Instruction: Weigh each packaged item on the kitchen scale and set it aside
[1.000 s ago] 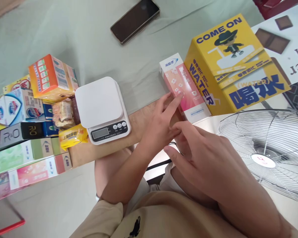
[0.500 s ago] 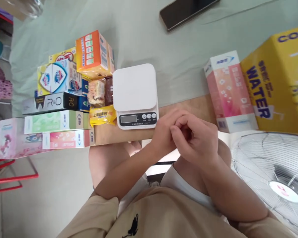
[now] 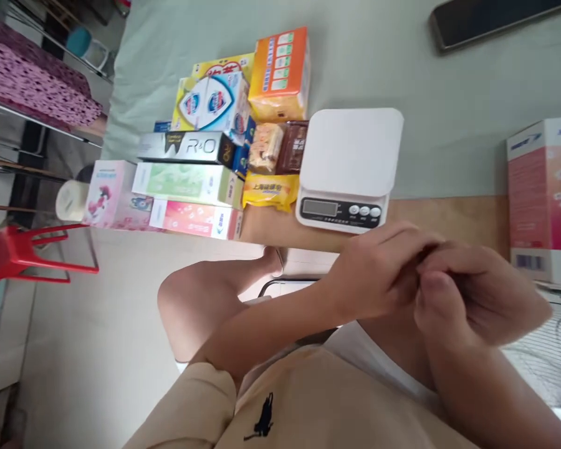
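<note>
My left hand (image 3: pixel 378 271) and my right hand (image 3: pixel 477 293) are held together in front of the table edge, fingers curled and touching. Whatever lies between them, if anything, is hidden. Just beyond my left hand is a white kitchen scale (image 3: pixel 353 153), its pan bare and its dark display blank. Left of the scale lie a yellow soap packet (image 3: pixel 270 190), a brown wrapped packet (image 3: pixel 292 146) and a clear-wrapped bar (image 3: pixel 265 146). An orange packet (image 3: pixel 280 75) stands behind them.
Toothpaste-like boxes, including a silver R&O box (image 3: pixel 182 146), a green box (image 3: pixel 182 183) and a pink box (image 3: pixel 187 215), are stacked at left. A white soap box (image 3: pixel 210 103) sits above. A pink-white box (image 3: pixel 546 193) stands right, a phone (image 3: pixel 495 22) behind, a red stool (image 3: pixel 9 252) left.
The view has swung left, so the table items appear farther right and the yellow WATER box is out of sight. My hands stay together, with the right wrist turned somewhat.
</note>
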